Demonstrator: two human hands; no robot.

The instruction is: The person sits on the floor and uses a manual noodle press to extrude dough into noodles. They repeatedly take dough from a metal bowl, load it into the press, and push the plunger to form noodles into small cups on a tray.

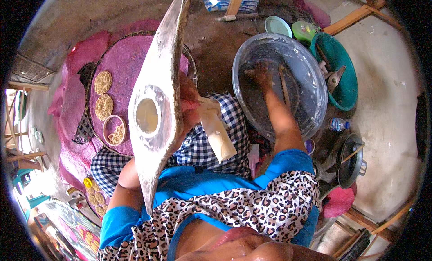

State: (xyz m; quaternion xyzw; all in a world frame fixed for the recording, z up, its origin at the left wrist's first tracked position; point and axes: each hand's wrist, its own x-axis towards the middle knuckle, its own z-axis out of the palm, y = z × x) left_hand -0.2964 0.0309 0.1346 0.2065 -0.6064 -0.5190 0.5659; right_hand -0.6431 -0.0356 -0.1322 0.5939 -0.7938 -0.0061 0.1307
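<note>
The left hand, partly hidden, is gripping the wooden tool from behind, tilting it so that its round hole is facing the head. A pale cylinder is jutting out beside that hand; whether it is part of the tool, I cannot tell. The right hand is reaching down into the grey basin, fingers curling; whether they are gripping anything, I cannot tell. A stick is lying beside it.

The step in hand seems to be gathering from the basin while the tool is waiting; the next move is probably calling for a sure pinch there and a steady left grip.

Farther left, two noodle discs and a ring holding strands are resting on pink cloth. To the right, a green basin is standing beside the grey one.
</note>
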